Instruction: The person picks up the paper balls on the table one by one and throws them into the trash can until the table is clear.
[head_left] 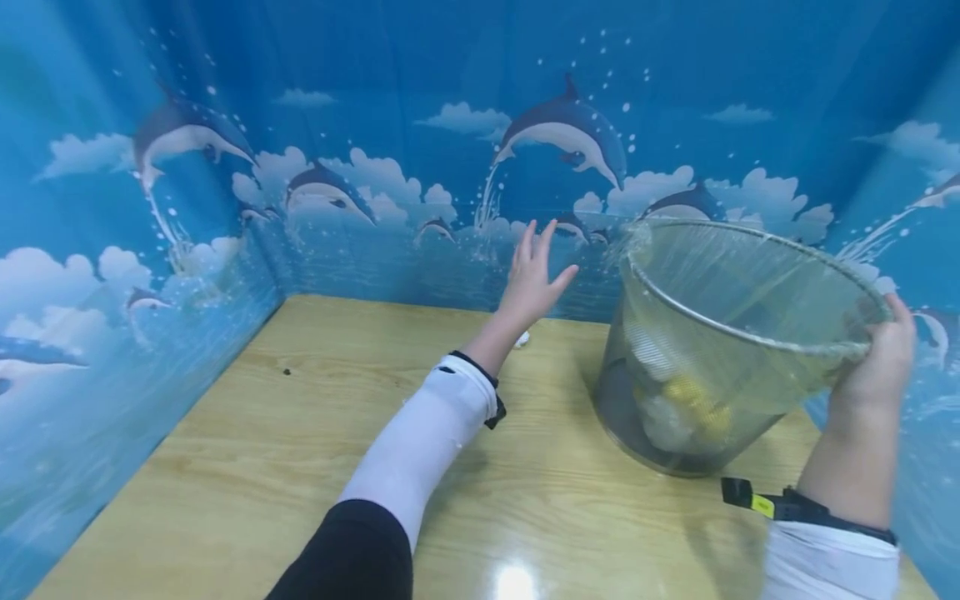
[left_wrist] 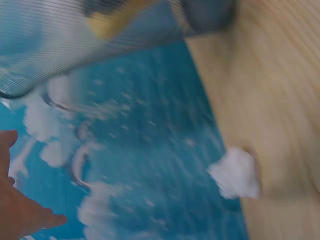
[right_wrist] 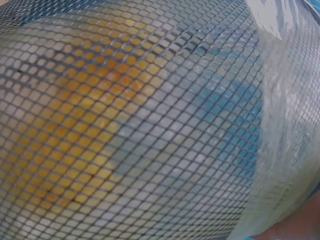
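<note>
A wire-mesh wastebasket (head_left: 621, 392) stands at the right of the table, its rim leaning to the right. A thin translucent bin liner (head_left: 757, 283) lines it and folds over the rim. Through the mesh show yellow rubbish (right_wrist: 65, 145) and crumpled white pieces (head_left: 663, 423). My right hand (head_left: 873, 362) grips the rim and liner at the right side. To the basket's left, my left hand (head_left: 531, 283) is raised with fingers spread and nothing in it. Below it, a crumpled white piece (left_wrist: 236, 173) like tissue lies by the table's back edge.
A wooden table (head_left: 300, 475) fills the lower view, with a small dark speck (head_left: 287, 372) on its left part. Blue curtains (head_left: 375, 75) printed with dolphins and clouds hang behind and along both sides.
</note>
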